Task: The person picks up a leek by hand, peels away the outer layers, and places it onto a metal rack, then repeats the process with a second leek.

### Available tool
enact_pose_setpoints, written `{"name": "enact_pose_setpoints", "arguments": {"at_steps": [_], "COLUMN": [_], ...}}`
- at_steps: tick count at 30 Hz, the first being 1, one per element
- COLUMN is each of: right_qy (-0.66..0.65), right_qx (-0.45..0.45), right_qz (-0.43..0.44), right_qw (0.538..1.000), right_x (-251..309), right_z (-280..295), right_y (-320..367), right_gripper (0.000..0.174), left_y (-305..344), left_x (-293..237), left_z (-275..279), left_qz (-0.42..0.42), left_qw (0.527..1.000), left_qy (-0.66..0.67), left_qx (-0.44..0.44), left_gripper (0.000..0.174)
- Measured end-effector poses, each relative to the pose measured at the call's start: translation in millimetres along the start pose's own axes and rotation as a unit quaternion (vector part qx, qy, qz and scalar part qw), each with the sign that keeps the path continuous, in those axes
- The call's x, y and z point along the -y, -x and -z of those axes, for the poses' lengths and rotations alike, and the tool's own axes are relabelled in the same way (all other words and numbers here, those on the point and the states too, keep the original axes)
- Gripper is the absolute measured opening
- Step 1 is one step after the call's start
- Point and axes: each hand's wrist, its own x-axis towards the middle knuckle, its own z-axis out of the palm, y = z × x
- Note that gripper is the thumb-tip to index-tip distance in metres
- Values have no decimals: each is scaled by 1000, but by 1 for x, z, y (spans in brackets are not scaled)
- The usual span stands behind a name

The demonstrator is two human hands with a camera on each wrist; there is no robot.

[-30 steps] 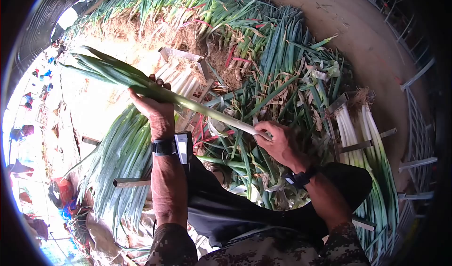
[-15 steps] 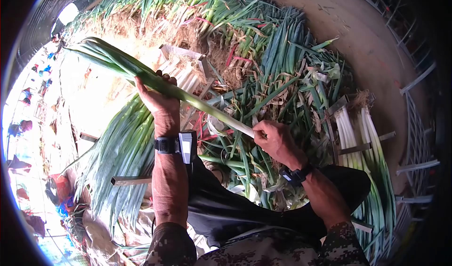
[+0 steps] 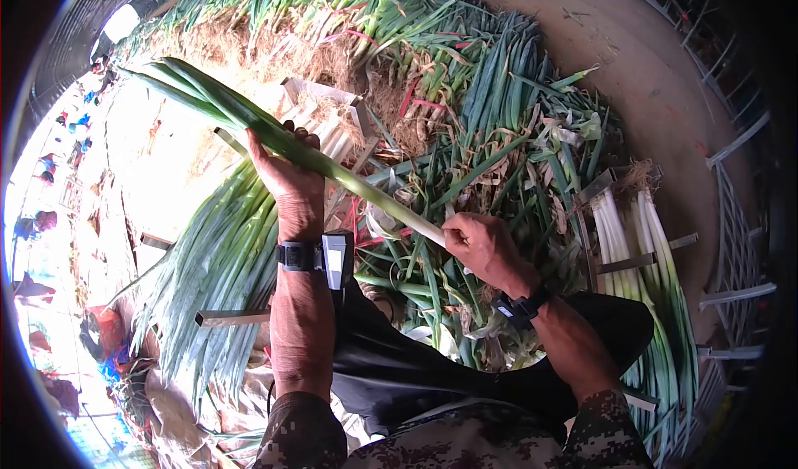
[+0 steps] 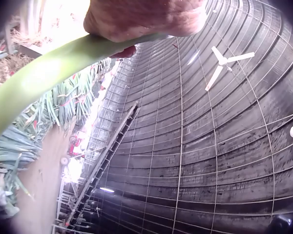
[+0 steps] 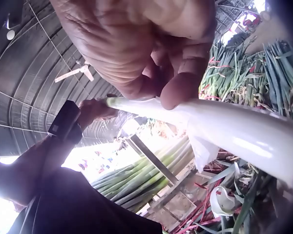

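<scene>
A long green onion [image 3: 332, 170] runs from leafy tips at the upper left down to its white stalk at the centre. My left hand [image 3: 287, 178] grips its green middle; the left wrist view shows the stalk [image 4: 44, 73] under the fingers [image 4: 136, 19]. My right hand [image 3: 478, 245] pinches the white end [image 3: 428, 230]; in the right wrist view the thumb [image 5: 178, 92] presses on the white stalk [image 5: 234, 129], where a thin skin hangs loose.
Stacked trimmed onions lie in a metal rack [image 3: 224, 319] at the left and another rack [image 3: 640, 257] at the right. A heap of untrimmed onions and peelings [image 3: 490, 145] covers the ground ahead. Bare dirt floor [image 3: 632, 62] lies upper right. A dark apron [image 3: 432, 369] covers my lap.
The left hand has lifted the onion's leafy end up and slightly right. The right hand has slid a little left along the white end.
</scene>
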Motion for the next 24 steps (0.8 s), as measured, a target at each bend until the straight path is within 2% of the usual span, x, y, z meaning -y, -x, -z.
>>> {"name": "enact_pose_setpoints", "arguments": {"at_steps": [2, 5, 8, 14, 17, 18, 20, 23, 24], "right_qy": [-4, -63, -82, -36, -78, -158, -311, -462, -487], "right_qx": [-8, 18, 34, 3, -40, -26, 2, -87, -98], "right_qz": [2, -51, -61, -6, -44, -111, -241, -285, -286], "right_qw": [1000, 997, 994, 999, 995, 981, 919, 835, 820], "right_x": [-2, 5, 8, -6, -14, -16, -20, -17, -18], "right_z": [-3, 1, 6, -2, -10, -8, -4, -1, 4], "right_y": [1, 0, -1, 3, 9, 10, 12, 16, 19], "right_gripper": [11, 9, 8, 9, 10, 11, 13, 16, 15], "left_y": [0, 0, -2, 0, -1, -2, -4, -5, -5], "left_x": [0, 0, 2, 2, 1, 0, -3, -4, -5], "left_z": [0, 0, 1, 0, 0, 1, 3, 2, 1], "left_qz": [1, -8, -9, -3, -8, -10, -18, -39, -46], "left_qw": [1000, 1000, 1000, 1000, 999, 999, 999, 998, 998], "left_qy": [-1, -10, -12, -12, -24, -31, -43, -53, -52], "left_qx": [5, 5, 8, 22, 27, 23, 12, -3, -7], "left_gripper": [52, 52, 51, 51, 51, 50, 50, 49, 49]}}
